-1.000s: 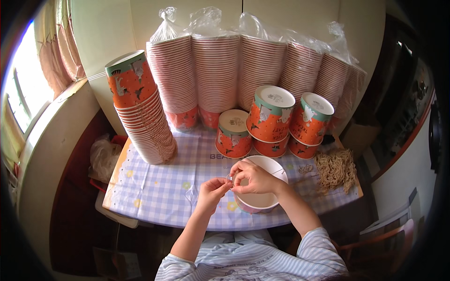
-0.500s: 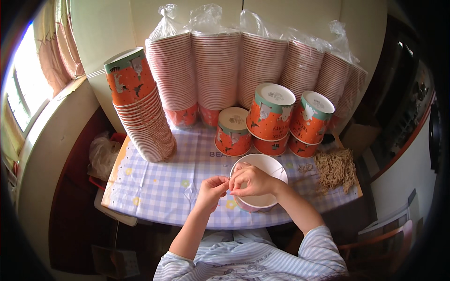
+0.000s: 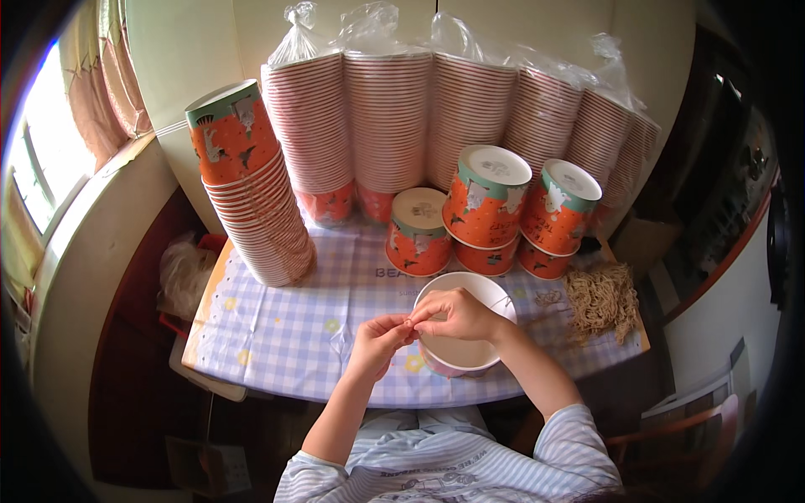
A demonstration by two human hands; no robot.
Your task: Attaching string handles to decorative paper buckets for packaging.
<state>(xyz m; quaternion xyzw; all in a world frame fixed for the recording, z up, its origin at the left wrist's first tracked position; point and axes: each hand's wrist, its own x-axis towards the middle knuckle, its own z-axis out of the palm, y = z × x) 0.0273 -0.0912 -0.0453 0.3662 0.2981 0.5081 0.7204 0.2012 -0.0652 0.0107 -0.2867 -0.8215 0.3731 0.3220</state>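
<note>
An open paper cup (image 3: pixel 463 352) with a white inside stands upright near the front edge of the counter (image 3: pixel 277 335), which wears a blue checked cloth. The right hand (image 3: pixel 457 314) lies over the cup's left rim, its fingers pinched together at the tips; the left hand (image 3: pixel 379 342) sits just left of the cup, off its rim, and its fingertips meet the right hand's at the cup's left edge. Both hands are pinched shut on something thin between them, too small to make out; a fine string (image 3: pixel 501 302) shows along the cup's far right rim. Right of the cup lies a heap of tan strings (image 3: pixel 602 300). Just behind it stand upturned orange cups (image 3: pixel 485 210) in short stacks, touching one another. To the left a tall leaning stack (image 3: pixel 251 189) of like cups rests on the counter, well apart from the hands. Along the wall stand rows of bagged cups (image 3: pixel 419 117).
</note>
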